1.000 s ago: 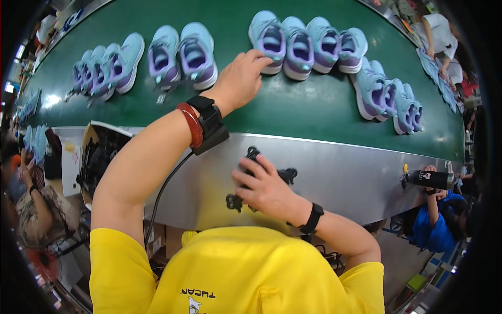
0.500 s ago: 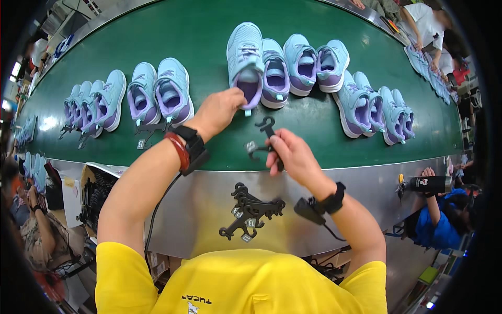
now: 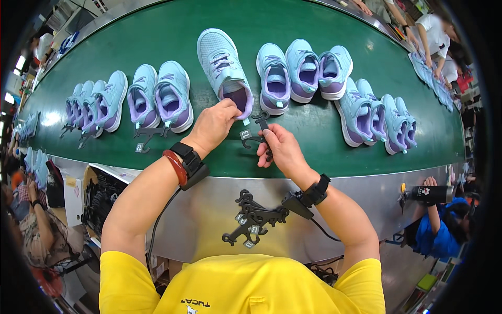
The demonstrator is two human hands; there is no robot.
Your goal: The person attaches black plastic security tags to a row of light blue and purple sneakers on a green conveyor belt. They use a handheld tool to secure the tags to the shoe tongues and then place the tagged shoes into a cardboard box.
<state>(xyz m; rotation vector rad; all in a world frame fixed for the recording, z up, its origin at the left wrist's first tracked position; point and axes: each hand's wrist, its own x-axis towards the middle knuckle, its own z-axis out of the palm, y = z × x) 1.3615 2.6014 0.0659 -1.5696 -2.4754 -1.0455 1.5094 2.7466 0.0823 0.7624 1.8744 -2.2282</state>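
My left hand [image 3: 213,125] pinches the heel rim of a light blue and purple sneaker [image 3: 220,60], whose toe points away from me over the green belt. Close to that heel, my right hand [image 3: 282,150] holds a black plastic shoe hanger [image 3: 261,122] with hooked ends and a small size tag. Just right of the held shoe stands another sneaker [image 3: 273,78] of the same kind. On the metal ledge in front of me lies a pile of black shoe hangers [image 3: 254,217].
A pair of sneakers [image 3: 172,91] with a hanger at the heels stands to the left, more pairs beyond. Further pairs [image 3: 361,112] line the right. A dark bottle [image 3: 431,193] is on the ledge at right. Co-workers [image 3: 434,39] sit around the green belt [image 3: 219,10].
The held sneaker has shifted left, away from its neighbour, and tilted, with my left hand on its heel. My right hand has brought the hanger slightly left, closer to the heel.
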